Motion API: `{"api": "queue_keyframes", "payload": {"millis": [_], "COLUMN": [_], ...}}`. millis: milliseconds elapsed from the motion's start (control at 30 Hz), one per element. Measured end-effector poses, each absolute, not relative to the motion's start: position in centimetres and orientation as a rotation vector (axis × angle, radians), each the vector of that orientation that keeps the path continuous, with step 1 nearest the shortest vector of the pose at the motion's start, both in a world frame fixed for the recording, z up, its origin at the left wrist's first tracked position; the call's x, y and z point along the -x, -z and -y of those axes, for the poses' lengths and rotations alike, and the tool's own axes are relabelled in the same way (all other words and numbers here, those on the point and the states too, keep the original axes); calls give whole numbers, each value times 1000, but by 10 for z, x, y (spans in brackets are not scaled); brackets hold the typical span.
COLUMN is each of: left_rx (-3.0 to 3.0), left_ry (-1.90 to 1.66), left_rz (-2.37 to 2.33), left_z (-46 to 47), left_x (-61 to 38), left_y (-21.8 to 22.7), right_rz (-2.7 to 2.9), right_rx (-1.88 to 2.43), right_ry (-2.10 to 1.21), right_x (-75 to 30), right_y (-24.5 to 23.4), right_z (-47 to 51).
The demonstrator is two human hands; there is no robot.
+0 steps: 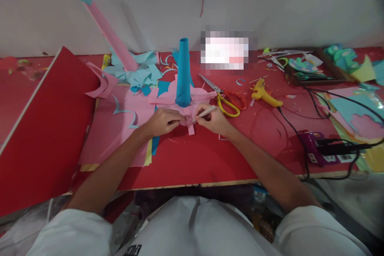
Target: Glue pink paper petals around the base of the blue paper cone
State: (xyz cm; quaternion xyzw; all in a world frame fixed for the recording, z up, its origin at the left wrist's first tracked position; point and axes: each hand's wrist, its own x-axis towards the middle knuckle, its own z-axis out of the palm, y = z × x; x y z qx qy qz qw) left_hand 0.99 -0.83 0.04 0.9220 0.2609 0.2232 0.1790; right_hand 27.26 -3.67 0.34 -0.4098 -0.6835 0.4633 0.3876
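Note:
My right hand pinches a slim whitish pen, its tip down by a small pink paper strip. Opposite it, my left hand is closed, with thumb and fingertips at the strip's left side and gripping it. Under and behind both hands lies a pink paper cutout with rounded lobes. A tall blue paper tube stands upright on the cutout, just beyond my fingers. Scissors with yellow and red handles lie just past my right hand.
A yellow glue gun rests to the right, its cord running past a purple box. Blue scraps surround a leaning pink tube. Pink sheets lie left, beside a raised red board. A dark tray holds cutouts.

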Motion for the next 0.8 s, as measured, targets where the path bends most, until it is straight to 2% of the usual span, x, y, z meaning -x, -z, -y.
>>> {"api": "queue_keyframes", "payload": {"millis": [800], "left_rx": [-2648], "left_ry": [-492], "left_rz": [-654], "left_z": [9], "left_x": [-11], "left_y": [-6], "right_rz": [1895], "right_rx": [1081], "right_ry": [-1137], "right_x": [-272], "right_y": [-6], "right_z": [38]}}
